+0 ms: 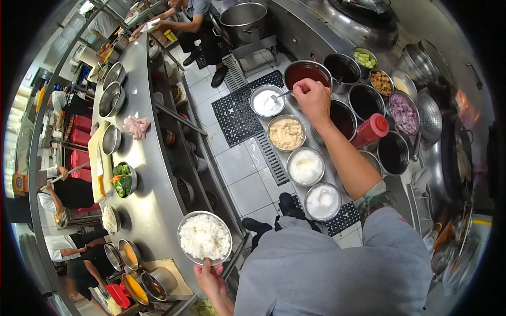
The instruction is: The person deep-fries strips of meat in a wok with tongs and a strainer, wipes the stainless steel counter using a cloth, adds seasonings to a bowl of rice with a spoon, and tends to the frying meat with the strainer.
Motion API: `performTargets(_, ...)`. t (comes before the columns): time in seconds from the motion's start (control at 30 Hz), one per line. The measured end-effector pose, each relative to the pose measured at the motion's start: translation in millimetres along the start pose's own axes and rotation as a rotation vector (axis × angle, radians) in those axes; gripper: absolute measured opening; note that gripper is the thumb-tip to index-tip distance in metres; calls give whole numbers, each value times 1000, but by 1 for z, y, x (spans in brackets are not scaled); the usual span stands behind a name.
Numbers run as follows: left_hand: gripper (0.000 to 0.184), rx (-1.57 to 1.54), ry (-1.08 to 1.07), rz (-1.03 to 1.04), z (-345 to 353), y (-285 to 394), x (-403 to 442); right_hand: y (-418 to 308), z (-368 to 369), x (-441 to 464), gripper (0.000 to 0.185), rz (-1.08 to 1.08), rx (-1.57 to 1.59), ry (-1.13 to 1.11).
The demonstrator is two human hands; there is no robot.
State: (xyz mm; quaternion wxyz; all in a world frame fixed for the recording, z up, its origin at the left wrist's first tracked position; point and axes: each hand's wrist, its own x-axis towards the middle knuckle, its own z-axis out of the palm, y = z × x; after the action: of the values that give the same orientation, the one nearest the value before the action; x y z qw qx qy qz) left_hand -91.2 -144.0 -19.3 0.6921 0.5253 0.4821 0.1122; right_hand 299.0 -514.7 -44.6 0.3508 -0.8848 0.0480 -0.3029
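Left hand (210,274) is pinching the rice bowl (225,256) by its near rim, likely so it isn't tipping beside the counter (152,195); right hand (312,97) is pinching a spoon (284,94) dipping into white powder (263,105), tubs (323,218) crowding together probably for short reach. Steel counter is carrying greens (122,183), a knife (100,167) on a board (107,164) and raw meat (137,127); black mats (246,108) are covering parts of the tiled floor (246,176), co-worker (194,21) working at the far end.
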Motion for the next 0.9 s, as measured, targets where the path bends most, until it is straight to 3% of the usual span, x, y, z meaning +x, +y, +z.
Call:
performTargets(0.1,15,10,-20,-6,11,3,-2,5,-5,3,13,195,156,-24)
performTargets(0.47,13,27,-214,-23,78,5,27,52,-8,-3,18,370,408,14)
performTargets(0.67,8,178,-348,9,139,-1,65,-6,-79,-13,13,430,795,-118)
performTargets(0.77,10,169,-426,20,179,-3,69,-15,-82,-21,11,342,756,-140)
performTargets(0.9,11,160,-543,-40,208,1,53,-10,-52,-12,6,78,222,41)
